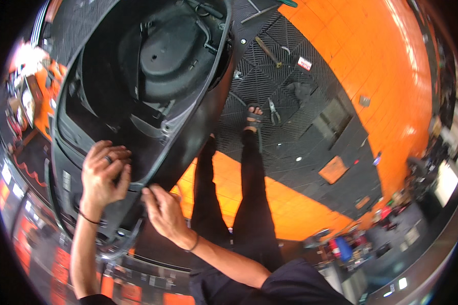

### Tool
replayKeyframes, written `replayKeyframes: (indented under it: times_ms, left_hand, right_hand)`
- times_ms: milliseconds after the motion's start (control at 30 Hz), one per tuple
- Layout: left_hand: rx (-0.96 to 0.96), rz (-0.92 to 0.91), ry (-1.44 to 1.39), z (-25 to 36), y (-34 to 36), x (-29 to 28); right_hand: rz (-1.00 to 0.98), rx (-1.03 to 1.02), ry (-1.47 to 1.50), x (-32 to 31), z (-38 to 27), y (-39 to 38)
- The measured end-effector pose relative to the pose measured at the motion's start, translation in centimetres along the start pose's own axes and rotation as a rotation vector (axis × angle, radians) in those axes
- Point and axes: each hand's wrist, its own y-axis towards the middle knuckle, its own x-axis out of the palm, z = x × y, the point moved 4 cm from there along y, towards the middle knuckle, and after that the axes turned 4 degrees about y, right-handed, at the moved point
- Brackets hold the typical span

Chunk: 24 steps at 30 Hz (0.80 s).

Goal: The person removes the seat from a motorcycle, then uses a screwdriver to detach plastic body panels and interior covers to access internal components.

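A scooter's black body [201, 119], with its seat storage bin [160, 56] exposed, fills the upper left. My left hand [105, 170], with a dark ring and a thin wristband, bends its fingers together over the rim at the near end of the bin. What lies under those fingertips is hidden. Beside it, my right hand [165, 213] grips the outer edge of the black side panel [180, 161] with its thumb and fingers. No tool shows in either hand.
Pliers [274, 112], a hammer [268, 52] and a small red-and-white box [304, 63] lie on the black floor mat. An orange block [333, 170] sits farther right. My sandalled foot [254, 117] stands beside the scooter. Cluttered tools and parts [343, 246] line the lower right.
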Motion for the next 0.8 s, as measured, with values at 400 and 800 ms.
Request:
replayKeyframes:
  times_ms: [400,800]
  left_hand:
    - [-0.09,-0.035,0.025,-1.0,-2.4,1.1]
    - [-0.094,-0.256,0.141,-1.3,-5.1,1.0]
  right_hand:
    - [0.099,-0.452,-0.89,-33.6,1.5,31.6]
    - [0.073,-0.676,-1.998,-42.8,-6.2,64.7]
